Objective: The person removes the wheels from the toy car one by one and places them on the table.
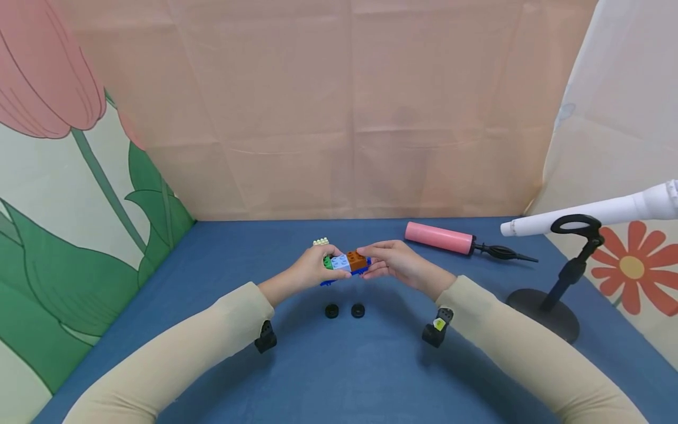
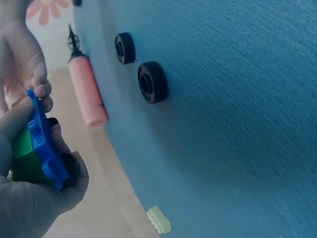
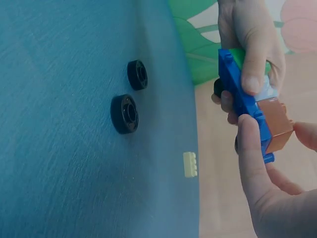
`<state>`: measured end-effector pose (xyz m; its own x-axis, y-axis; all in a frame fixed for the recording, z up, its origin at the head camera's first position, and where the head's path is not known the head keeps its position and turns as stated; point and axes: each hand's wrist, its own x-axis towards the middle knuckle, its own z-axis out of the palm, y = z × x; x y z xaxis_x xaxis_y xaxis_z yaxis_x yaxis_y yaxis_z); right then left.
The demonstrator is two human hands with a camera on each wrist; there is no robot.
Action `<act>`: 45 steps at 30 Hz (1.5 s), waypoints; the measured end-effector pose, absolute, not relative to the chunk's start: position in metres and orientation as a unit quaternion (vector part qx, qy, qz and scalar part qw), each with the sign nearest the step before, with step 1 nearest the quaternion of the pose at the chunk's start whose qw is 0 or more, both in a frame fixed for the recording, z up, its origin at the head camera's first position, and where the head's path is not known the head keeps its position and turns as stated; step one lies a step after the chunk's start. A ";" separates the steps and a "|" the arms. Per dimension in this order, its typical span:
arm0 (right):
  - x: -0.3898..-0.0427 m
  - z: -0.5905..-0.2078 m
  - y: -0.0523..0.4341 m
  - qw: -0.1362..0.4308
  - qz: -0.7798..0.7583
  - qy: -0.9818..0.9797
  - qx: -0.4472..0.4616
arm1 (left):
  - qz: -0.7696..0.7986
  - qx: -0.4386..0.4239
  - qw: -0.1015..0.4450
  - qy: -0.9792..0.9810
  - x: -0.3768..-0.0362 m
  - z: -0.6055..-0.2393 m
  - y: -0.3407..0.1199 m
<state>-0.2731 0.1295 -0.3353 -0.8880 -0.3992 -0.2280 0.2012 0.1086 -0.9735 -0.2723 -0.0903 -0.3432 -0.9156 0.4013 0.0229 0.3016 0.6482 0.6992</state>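
Observation:
A small brick build (image 1: 345,263) with a blue base (image 3: 242,104), green, pale blue and orange (image 3: 275,124) bricks is held above the blue table between both hands. My left hand (image 1: 312,266) grips its green end (image 2: 22,153), thumb on the blue base (image 2: 43,144). My right hand (image 1: 389,262) pinches the orange end, thumb along the base. A black wheel (image 2: 71,168) sits on the underside. Two loose black wheels (image 1: 331,310) (image 1: 358,310) lie on the table below the hands. A pale yellow brick (image 1: 320,241) lies beyond the left hand.
A pink hand pump (image 1: 439,238) with a black hose lies at the back right. A black stand (image 1: 551,306) carrying a white tube (image 1: 593,213) sits at the right. The blue table (image 1: 339,365) is walled by a peach backdrop and flowered panels.

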 end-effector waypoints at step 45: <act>-0.286 -0.315 0.129 0.197 -0.759 0.617 0.070 | 0.715 0.027 0.189 0.672 -0.267 -0.347 -0.092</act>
